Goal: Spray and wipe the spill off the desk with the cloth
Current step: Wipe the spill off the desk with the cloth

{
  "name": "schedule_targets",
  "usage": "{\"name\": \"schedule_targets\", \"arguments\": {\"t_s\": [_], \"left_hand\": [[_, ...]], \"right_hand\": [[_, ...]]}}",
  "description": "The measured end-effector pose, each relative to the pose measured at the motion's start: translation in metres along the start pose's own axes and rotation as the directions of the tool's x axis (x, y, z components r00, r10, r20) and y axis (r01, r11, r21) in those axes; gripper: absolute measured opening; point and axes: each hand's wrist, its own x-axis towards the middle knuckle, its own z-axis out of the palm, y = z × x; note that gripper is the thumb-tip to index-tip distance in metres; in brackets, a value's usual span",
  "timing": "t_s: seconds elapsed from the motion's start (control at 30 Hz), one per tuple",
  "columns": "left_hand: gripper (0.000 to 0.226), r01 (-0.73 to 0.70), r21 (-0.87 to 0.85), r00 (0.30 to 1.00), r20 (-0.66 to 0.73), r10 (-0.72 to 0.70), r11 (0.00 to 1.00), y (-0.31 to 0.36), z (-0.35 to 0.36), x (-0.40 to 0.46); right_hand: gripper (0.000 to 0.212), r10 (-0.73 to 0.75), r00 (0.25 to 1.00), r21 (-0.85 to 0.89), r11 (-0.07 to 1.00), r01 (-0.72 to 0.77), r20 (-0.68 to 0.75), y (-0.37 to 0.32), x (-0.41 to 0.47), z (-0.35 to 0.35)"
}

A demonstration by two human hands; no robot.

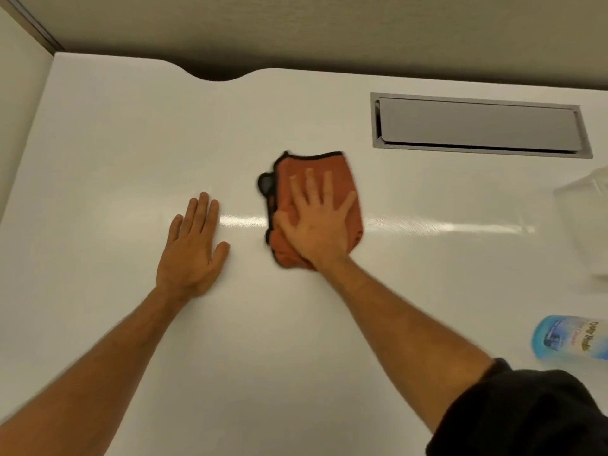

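An orange cloth with black trim lies bunched on the white desk, near its middle. My right hand presses flat on the cloth, palm down and fingers spread. A dark patch shows at the cloth's left edge; I cannot tell whether it is spill or cloth. My left hand rests flat on the bare desk, to the left of the cloth and apart from it, holding nothing. A shiny wet streak runs to the right of the cloth. A blue-labelled bottle sits at the right edge, partly cut off.
A grey cable hatch is set into the desk at the back right. A clear plastic container stands blurred at the right edge. The rear edge has a curved cutout. A wall panel borders the desk's left side.
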Motion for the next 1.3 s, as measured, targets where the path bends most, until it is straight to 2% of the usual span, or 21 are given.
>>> {"name": "schedule_targets", "arguments": {"t_s": [0.17,0.3,0.4,0.5,0.63,0.73,0.87,0.97,1.07,1.2,1.3], "left_hand": [[0.076,0.017,-0.007,1.000,0.020,-0.017,1.000,0.002,-0.004,0.000],[0.077,0.009,-0.003,0.999,0.032,-0.009,1.000,0.004,-0.007,0.000],[0.078,0.024,-0.005,0.999,0.030,-0.023,1.000,0.004,-0.008,-0.001],[0.078,0.021,0.007,0.999,0.031,-0.021,1.000,0.005,-0.009,-0.002],[0.078,0.035,0.013,0.999,0.037,-0.035,0.999,0.005,-0.009,0.000],[0.079,0.030,0.009,0.999,0.027,-0.030,1.000,0.005,-0.007,0.001],[0.078,0.020,0.016,1.000,-0.001,-0.020,1.000,0.005,-0.006,0.000],[0.078,0.012,0.008,1.000,-0.014,-0.012,1.000,0.007,-0.006,0.000],[0.079,0.006,-0.006,1.000,-0.015,-0.006,1.000,0.007,-0.008,-0.001],[0.078,-0.016,-0.023,1.000,-0.010,0.016,1.000,0.002,-0.007,0.000],[0.077,-0.019,-0.060,1.000,-0.011,0.019,0.998,0.002,-0.009,-0.002]], "right_hand": [[0.079,-0.334,0.942,0.028,0.942,0.333,0.019,-0.032,-0.094,0.024],[0.085,-0.376,0.924,0.021,0.927,0.375,0.073,0.005,-0.148,0.022],[0.087,-0.249,0.964,-0.008,0.968,0.251,0.098,0.055,-0.173,0.011],[0.088,0.014,0.994,-0.065,0.998,-0.007,0.108,0.116,-0.187,0.000],[0.081,0.303,0.948,-0.115,0.949,-0.292,0.094,0.189,-0.160,-0.017],[0.077,0.403,0.914,-0.111,0.911,-0.396,0.047,0.212,-0.116,-0.025],[0.076,0.475,0.880,-0.036,0.879,-0.475,0.009,0.200,-0.047,-0.026],[0.077,0.427,0.904,-0.003,0.904,-0.427,-0.017,0.157,-0.003,-0.021],[0.078,0.273,0.962,-0.020,0.962,-0.273,-0.007,0.091,0.023,-0.015],[0.076,0.070,0.997,-0.007,0.997,-0.070,0.008,0.013,0.013,0.000],[0.078,-0.012,0.998,0.083,0.997,0.008,0.054,-0.015,-0.004,0.000]]}}
